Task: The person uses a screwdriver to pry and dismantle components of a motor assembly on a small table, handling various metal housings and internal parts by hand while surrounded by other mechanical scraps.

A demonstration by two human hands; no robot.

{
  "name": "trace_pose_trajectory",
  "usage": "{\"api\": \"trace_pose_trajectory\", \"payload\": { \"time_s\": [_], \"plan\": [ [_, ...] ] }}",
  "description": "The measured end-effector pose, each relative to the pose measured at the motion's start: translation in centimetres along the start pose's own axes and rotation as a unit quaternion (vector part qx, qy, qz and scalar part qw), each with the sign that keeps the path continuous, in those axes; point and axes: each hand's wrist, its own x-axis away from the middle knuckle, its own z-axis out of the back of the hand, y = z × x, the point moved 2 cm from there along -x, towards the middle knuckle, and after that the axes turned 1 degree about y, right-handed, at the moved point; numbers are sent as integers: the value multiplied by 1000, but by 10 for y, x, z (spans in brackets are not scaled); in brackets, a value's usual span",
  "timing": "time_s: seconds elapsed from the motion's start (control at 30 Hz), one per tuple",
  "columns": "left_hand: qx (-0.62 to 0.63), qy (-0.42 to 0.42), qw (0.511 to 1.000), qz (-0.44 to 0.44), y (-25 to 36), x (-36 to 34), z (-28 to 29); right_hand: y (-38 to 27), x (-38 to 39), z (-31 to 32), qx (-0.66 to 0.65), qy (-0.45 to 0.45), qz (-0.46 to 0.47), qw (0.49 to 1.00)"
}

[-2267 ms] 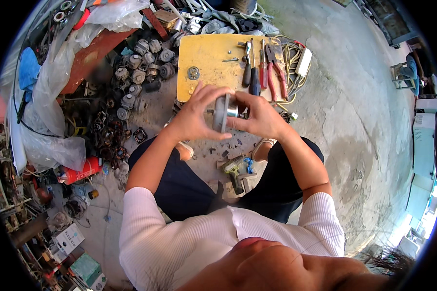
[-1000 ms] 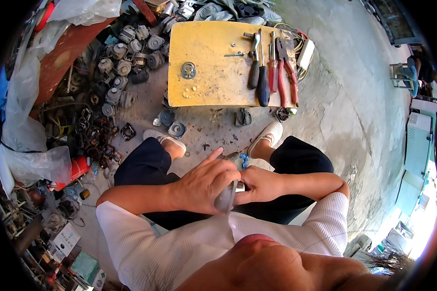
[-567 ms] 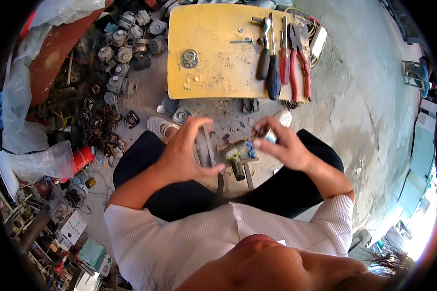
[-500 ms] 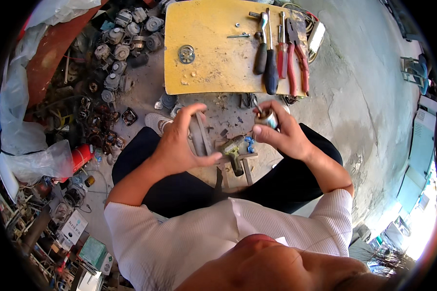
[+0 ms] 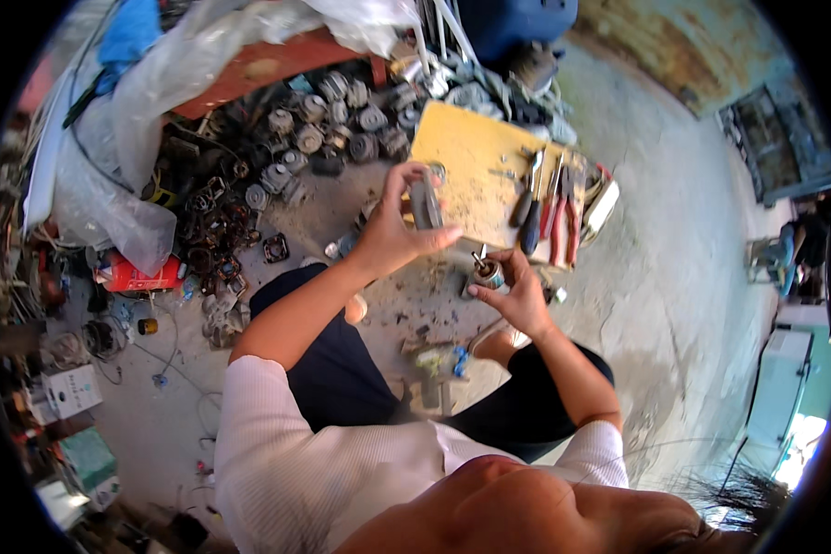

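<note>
My left hand [image 5: 392, 235] is raised in front of me and holds a grey metal motor casing [image 5: 426, 203] between thumb and fingers. My right hand [image 5: 517, 291] sits lower and to the right, pinching a small motor rotor [image 5: 486, 271] with a thin shaft that points up. The two parts are apart, a short gap between them. Both hands hover over the concrete floor, just in front of a yellow board [image 5: 475, 175].
Screwdrivers and red-handled pliers [image 5: 554, 203] lie on the yellow board. A heap of small motors [image 5: 332, 129] and metal parts spreads at the upper left, beside clear plastic sheeting [image 5: 120, 157]. A small tool with blue parts [image 5: 439, 360] lies between my legs.
The view has swung and my hands have lifted. The left hand rose with the casing; the right hand now holds the rotor apart from it.
</note>
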Motion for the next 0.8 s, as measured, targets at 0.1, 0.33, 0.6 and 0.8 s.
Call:
{"api": "trace_pose_trajectory", "payload": {
  "time_s": [0.1,0.33,0.6,0.8],
  "plan": [
    [29,195,962,-191,0,-23,31,-19,-15,-13,14,-25,-45,999],
    [122,399,878,-234,-18,-67,89,-143,-90,-30,187,-32,158,969],
    [234,394,866,-201,13,-63,101,-308,-226,-92,300,34,415,858],
    [235,386,873,-186,16,-64,107,-346,-355,-139,435,73,380,813]
  ]
}}
